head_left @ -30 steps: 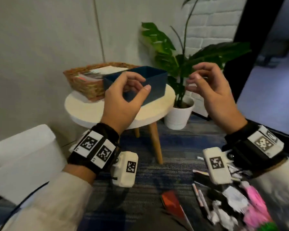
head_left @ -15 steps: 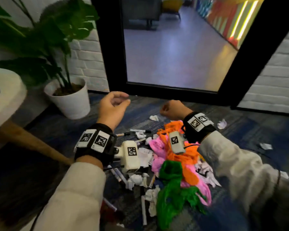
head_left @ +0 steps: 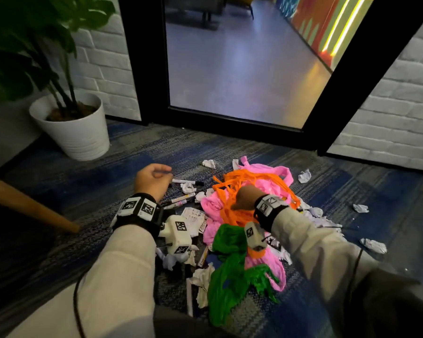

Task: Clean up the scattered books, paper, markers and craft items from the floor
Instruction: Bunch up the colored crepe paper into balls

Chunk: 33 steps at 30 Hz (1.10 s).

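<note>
Left-hand fingers (head_left: 163, 169) loosely curled, marker (head_left: 188, 182) print unreadable

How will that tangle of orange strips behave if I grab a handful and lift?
Probably floppy: the orange strips lie in loose, draped loops. They are likely light for their bulk, since they look like thin ribbons. They overlap the pink material, so some of it may drag up with them.

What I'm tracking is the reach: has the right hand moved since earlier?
Yes. The right hand has drawn back toward the person, from the far edge of the orange strips to over their middle.
</note>
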Tool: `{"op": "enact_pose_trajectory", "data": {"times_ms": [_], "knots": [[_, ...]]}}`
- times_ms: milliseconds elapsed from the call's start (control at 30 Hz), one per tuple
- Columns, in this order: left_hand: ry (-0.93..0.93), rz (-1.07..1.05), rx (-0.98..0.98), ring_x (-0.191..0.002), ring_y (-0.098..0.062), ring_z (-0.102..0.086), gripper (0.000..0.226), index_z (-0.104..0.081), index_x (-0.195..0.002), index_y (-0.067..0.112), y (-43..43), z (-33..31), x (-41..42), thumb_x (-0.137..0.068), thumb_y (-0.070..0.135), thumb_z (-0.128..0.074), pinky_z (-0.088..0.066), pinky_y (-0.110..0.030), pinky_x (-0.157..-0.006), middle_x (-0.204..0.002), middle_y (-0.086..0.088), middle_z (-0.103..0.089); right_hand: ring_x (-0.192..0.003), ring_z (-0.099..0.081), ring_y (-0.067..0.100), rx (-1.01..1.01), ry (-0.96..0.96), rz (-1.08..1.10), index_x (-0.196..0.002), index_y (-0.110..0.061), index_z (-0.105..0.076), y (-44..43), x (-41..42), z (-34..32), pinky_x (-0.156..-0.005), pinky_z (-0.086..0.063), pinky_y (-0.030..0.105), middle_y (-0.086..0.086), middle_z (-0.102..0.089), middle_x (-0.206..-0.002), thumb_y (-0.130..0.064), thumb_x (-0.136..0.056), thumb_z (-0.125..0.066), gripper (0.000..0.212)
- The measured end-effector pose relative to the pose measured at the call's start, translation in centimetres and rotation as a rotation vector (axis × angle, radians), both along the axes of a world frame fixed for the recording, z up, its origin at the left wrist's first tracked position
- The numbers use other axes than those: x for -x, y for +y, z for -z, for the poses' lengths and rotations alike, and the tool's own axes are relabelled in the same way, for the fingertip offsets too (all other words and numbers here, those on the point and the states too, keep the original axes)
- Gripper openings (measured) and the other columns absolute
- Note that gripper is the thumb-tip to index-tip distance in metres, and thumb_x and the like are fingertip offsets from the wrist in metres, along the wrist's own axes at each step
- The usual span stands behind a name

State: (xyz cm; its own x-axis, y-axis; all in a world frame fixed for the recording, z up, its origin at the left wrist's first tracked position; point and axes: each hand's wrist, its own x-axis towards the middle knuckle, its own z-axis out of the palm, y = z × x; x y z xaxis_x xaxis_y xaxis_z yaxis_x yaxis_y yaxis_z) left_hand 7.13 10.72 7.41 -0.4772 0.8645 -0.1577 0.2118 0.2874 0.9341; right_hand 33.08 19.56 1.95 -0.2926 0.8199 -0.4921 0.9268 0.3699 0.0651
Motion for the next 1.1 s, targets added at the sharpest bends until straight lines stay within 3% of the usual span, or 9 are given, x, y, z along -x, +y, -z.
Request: {"op": "enact_pose_trajectory", "data": {"times_ms": [167,367,433,567,633,800,933,1033,1100], "knots": [[-0.106,0.076,-0.165,-0.079,-0.015,-0.065,0.007,-0.068,-0.090,0.023,0.2,-2.5,-1.1,-0.089,0.017,-0.071,-0.050,-0.029,-0.073,-0.091,-0.003,-0.071,-0.055,-0.057,0.010,-0.069,0.482,-0.028,-0.066,-0.018,-0.061,2.0,1.0,-12.9,-0.066,-0.049,0.028,-0.004,-0.065,-0.061,-0.027,-0.091,-0.067,0.027],[-0.446,-0.063,-0.464,-0.067,-0.011,-0.062,0.016,-0.062,-0.102,0.019,0.3,-7.4,0.4,-0.097,0.033,-0.061,-0.050,-0.019,-0.059,-0.080,-0.001,-0.067,-0.045,-0.038,0.011,-0.448,1.428,0.032,-0.096,-0.021,-0.059,0.5,2.0,-31.1,-0.040,-0.029,0.022,-0.004,-0.057,-0.063,-0.027,-0.091,-0.067,0.011],[-0.460,-0.122,-0.539,-0.070,-0.012,-0.064,0.014,-0.060,-0.098,0.025,0.1,-8.3,1.9,-0.096,0.038,-0.060,-0.048,-0.020,-0.058,-0.082,-0.001,-0.067,-0.049,-0.038,0.013,-0.332,1.343,-0.062,-0.107,-0.017,-0.061,-0.6,2.3,-34.5,-0.042,-0.027,0.022,0.000,-0.061,-0.069,-0.027,-0.093,-0.065,0.017],[-0.459,-0.171,-0.679,-0.082,-0.011,-0.065,0.019,-0.059,-0.101,0.029,-1.1,-9.6,3.6,-0.092,0.045,-0.063,-0.049,-0.024,-0.069,-0.093,0.002,-0.067,-0.051,-0.048,0.012,-0.077,0.547,-0.297,-0.105,-0.022,-0.067,-2.4,5.1,-33.5,-0.047,-0.039,0.024,0.003,-0.075,-0.085,-0.021,-0.093,-0.066,0.012],[-0.454,-0.084,-0.702,-0.094,-0.009,-0.065,0.036,-0.059,-0.108,0.032,-1.4,-10.3,3.7,-0.081,0.054,-0.068,-0.048,-0.023,-0.078,-0.102,0.006,-0.066,-0.055,-0.051,0.011,-0.021,0.463,-0.349,-0.101,-0.023,-0.069,-2.4,6.3,-31.3,-0.053,-0.041,0.027,0.000,-0.075,-0.083,-0.025,-0.092,-0.067,0.010],[-0.225,0.519,-0.437,-0.111,-0.009,-0.064,0.086,-0.057,-0.123,0.032,-0.8,-9.9,1.1,-0.048,0.057,-0.092,-0.047,-0.031,-0.101,-0.111,0.004,-0.071,-0.061,-0.049,0.021,0.082,0.710,-0.353,-0.104,-0.010,-0.068,-2.6,7.1,-27.9,-0.055,-0.039,0.031,0.005,-0.067,-0.077,-0.024,-0.097,-0.061,0.017],[-0.040,0.599,-0.128,-0.086,-0.008,-0.070,0.067,-0.066,-0.103,0.022,-0.8,-7.4,-1.3,-0.054,0.064,-0.086,-0.057,-0.030,-0.085,-0.092,0.007,-0.074,-0.056,-0.038,0.014,0.104,1.027,-0.290,-0.099,-0.001,-0.063,-2.5,6.4,-27.6,-0.048,-0.028,0.025,0.003,-0.053,-0.072,-0.023,-0.099,-0.056,0.023],[-0.096,0.553,-0.054,-0.084,-0.010,-0.069,0.014,-0.066,-0.097,0.025,-0.4,-6.5,-2.3,-0.088,0.033,-0.072,-0.056,-0.020,-0.080,-0.092,0.004,-0.072,-0.061,-0.043,0.011,0.119,1.159,-0.252,-0.101,0.002,-0.064,-1.7,5.6,-27.1,-0.051,-0.034,0.021,0.001,-0.055,-0.074,-0.019,-0.098,-0.055,0.024],[-0.200,0.547,-0.073,-0.068,-0.012,-0.067,0.011,-0.066,-0.094,0.012,-0.1,-6.5,-2.4,-0.098,0.008,-0.056,-0.057,-0.021,-0.070,-0.073,-0.002,-0.070,-0.074,-0.056,0.014,0.071,1.266,-0.207,-0.099,-0.001,-0.067,-0.9,5.2,-26.5,-0.066,-0.049,0.024,0.004,-0.064,-0.083,-0.021,-0.096,-0.055,0.023]]}}
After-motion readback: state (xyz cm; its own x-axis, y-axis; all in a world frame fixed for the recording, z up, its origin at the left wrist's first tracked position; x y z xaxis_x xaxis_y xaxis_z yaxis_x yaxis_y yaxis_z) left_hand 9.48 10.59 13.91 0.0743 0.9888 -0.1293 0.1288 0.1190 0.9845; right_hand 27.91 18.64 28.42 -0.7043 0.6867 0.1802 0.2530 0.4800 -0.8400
